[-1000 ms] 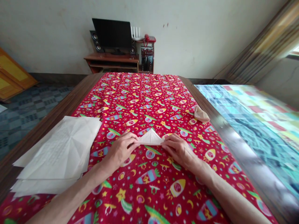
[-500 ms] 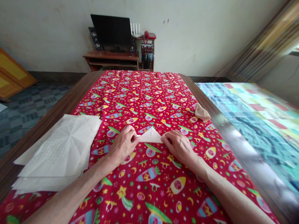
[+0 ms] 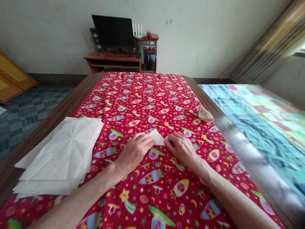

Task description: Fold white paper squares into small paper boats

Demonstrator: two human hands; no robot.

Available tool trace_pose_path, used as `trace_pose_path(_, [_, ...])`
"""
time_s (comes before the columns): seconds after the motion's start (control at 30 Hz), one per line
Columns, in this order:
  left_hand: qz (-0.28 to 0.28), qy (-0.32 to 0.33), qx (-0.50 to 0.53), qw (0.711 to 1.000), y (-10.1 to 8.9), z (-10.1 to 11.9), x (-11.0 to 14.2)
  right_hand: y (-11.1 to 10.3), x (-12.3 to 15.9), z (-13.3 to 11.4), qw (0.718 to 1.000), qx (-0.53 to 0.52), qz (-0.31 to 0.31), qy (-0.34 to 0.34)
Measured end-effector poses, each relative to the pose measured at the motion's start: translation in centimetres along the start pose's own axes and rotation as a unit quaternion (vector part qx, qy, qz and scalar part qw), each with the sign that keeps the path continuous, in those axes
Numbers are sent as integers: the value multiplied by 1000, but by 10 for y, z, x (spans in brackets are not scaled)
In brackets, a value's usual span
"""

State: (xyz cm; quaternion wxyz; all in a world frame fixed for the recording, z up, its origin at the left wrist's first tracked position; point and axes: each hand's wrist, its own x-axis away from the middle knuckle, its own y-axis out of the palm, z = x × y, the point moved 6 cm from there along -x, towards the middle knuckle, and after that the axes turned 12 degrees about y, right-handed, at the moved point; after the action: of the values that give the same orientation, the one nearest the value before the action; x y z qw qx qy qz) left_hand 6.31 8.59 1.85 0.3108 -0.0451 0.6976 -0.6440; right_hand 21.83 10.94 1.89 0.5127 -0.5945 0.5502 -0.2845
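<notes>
A small sheet of white paper, folded to a low triangle (image 3: 157,138), lies on the red patterned cloth between both hands. My left hand (image 3: 137,148) covers its left part, the fingers close together and pressed on the paper. At the right corner, my right hand (image 3: 181,147) is closed with thumb and fingers pinching the paper. The covered left corner is hidden under my left fingers. To the left rests a stack of creased white paper sheets (image 3: 59,152). A beige folded paper piece (image 3: 205,114) sits near the cloth's right edge.
The red cloth (image 3: 145,95) covers most of the dark wooden table (image 3: 228,143). A bed with a checked cover (image 3: 262,127) stands along the right side. Against the back wall are a monitor (image 3: 113,34) on a wooden desk (image 3: 114,57) and a red telephone (image 3: 151,36).
My left hand has slid right and inward, from the left corner of the folded paper to over its left part. My right hand stays at the right corner.
</notes>
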Motion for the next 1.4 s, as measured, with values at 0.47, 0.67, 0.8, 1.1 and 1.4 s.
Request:
trace_pose_path(0.47, [-38, -38, 76, 996, 10, 24, -2, 7, 32, -31, 989, 24, 52, -135])
trace_pose_path(0.67, [-46, -56, 66, 995, 11, 23, 3, 18, 51, -36, 989, 12, -9, -150])
trace_pose_path(0.8, [-56, -58, 43, 996, 12, 20, 9, 19, 51, -29, 988, 34, -23, -147])
trace_pose_path(1.1, [-77, -65, 15, 995, 3, 7, 28, 11, 53, -17, 989, 72, -13, -127])
trace_pose_path(1.4, [-43, -97, -33, 994, -10, -8, 60, 2, 49, -14, 991, 58, 39, -116])
